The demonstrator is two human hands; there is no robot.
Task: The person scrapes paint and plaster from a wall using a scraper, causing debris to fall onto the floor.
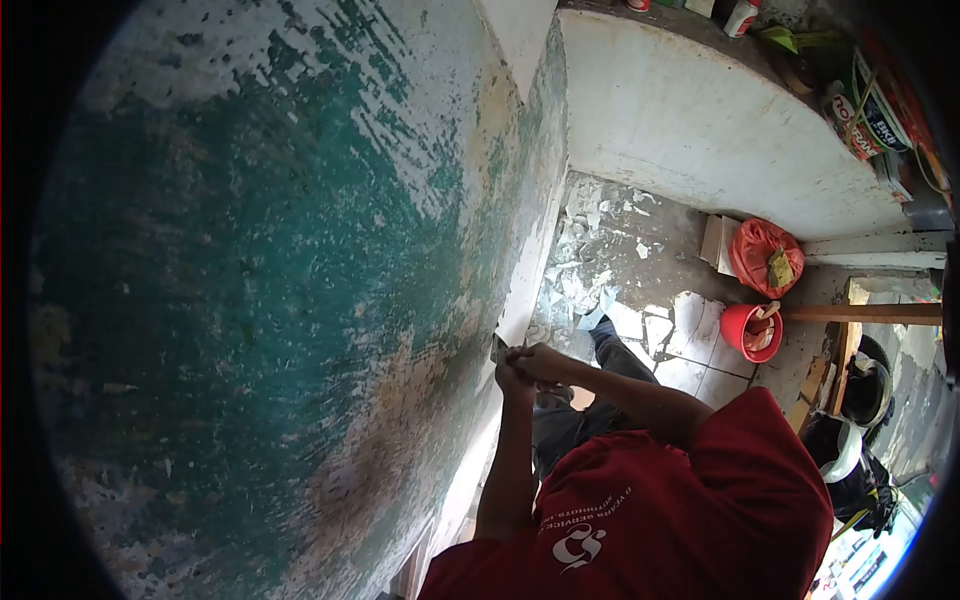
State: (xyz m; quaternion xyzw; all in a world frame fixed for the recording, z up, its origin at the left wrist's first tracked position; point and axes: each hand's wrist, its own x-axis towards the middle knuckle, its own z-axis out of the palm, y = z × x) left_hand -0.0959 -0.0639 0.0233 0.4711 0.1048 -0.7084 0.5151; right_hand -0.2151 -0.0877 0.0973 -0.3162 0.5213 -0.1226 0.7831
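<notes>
Both hands are together in front of my body, close to the lower part of a wall (280, 270) with worn green paint. My left hand (513, 380) is closed around what looks like the handle of a small scraper (499, 348). Its blade points at the wall's whitish lower edge; whether it touches cannot be made out. My right hand (541, 364) is closed against my left hand, seemingly on the same handle, which the fingers mostly hide.
Paint flakes (575, 270) litter the floor near my foot. A red bucket (752, 333) and a red plastic bag (765, 258) stand to the right. Helmets (835, 445) lie beyond wooden boards. A ledge (690, 35) holds bottles and packets.
</notes>
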